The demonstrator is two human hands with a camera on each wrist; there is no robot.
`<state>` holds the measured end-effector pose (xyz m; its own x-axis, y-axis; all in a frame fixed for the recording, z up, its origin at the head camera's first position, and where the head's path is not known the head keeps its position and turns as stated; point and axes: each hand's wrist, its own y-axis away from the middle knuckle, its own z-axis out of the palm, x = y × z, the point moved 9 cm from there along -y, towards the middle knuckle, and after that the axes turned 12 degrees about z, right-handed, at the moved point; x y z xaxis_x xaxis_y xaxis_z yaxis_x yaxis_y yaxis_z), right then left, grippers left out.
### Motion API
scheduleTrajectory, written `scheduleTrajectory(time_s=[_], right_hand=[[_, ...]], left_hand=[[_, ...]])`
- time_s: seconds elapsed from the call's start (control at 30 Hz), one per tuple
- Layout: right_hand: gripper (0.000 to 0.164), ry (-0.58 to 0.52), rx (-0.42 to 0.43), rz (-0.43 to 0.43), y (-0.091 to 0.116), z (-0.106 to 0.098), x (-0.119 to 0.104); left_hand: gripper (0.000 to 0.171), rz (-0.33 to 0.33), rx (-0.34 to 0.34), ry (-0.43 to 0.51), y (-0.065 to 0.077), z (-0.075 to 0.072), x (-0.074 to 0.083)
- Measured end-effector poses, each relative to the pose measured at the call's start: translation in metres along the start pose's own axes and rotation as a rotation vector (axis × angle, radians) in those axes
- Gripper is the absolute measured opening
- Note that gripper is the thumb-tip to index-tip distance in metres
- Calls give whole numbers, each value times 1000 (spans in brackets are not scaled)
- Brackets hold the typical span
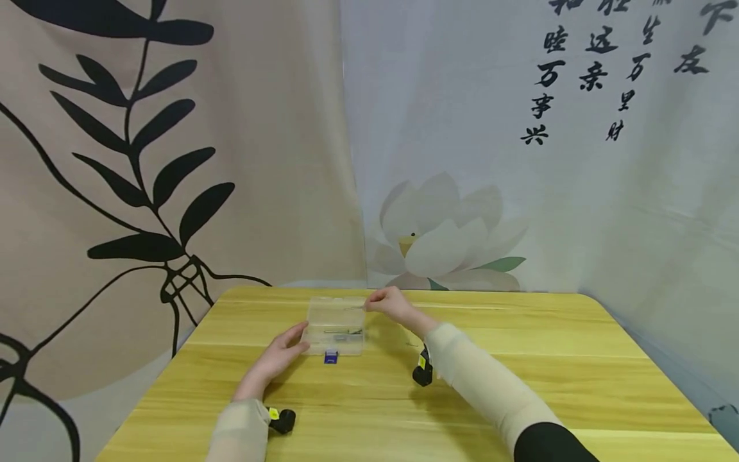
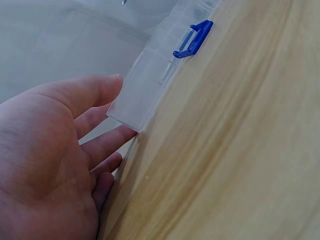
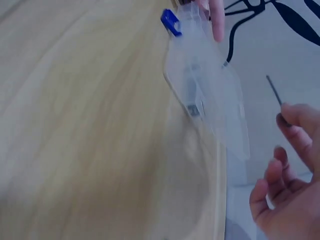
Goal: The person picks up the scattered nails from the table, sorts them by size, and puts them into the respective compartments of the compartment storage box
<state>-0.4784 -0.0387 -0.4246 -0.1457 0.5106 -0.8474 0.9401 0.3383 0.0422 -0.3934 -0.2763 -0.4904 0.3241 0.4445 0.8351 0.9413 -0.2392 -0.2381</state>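
A clear plastic box (image 1: 333,343) with a blue latch (image 1: 331,357) lies on the table, its transparent lid (image 1: 331,312) raised at the back. Thin dark metal pieces (image 1: 346,332) lie inside; their kind is too small to tell. My left hand (image 1: 280,353) touches the box's left side, thumb at the rim and fingers by the end wall in the left wrist view, fingers (image 2: 110,145) fairly straight. My right hand (image 1: 395,305), near the lid's right edge, pinches a thin dark rod (image 3: 274,90) between thumb and forefinger.
The wooden table (image 1: 519,359) reaches back to a printed curtain (image 1: 462,128). A small thin piece (image 1: 411,344) lies to the right of the box. Black wrist devices (image 1: 423,369) sit at both cuffs.
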Motion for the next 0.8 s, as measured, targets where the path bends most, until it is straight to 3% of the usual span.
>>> scheduleTrajectory(time_s=[0.2, 0.27, 0.5, 0.8], right_hand=[[11, 71, 49, 11, -3, 15, -7], [10, 73, 47, 10, -5, 20, -8], [8, 140, 22, -35, -7, 37, -14], [7, 230, 12, -60, -9, 54, -20]], left_hand=[[58, 13, -5, -8, 0, -2, 1], [58, 16, -2, 4, 1, -2, 6], [58, 3, -1, 12, 0, 0, -2], [58, -10, -4, 2, 1, -2, -3]])
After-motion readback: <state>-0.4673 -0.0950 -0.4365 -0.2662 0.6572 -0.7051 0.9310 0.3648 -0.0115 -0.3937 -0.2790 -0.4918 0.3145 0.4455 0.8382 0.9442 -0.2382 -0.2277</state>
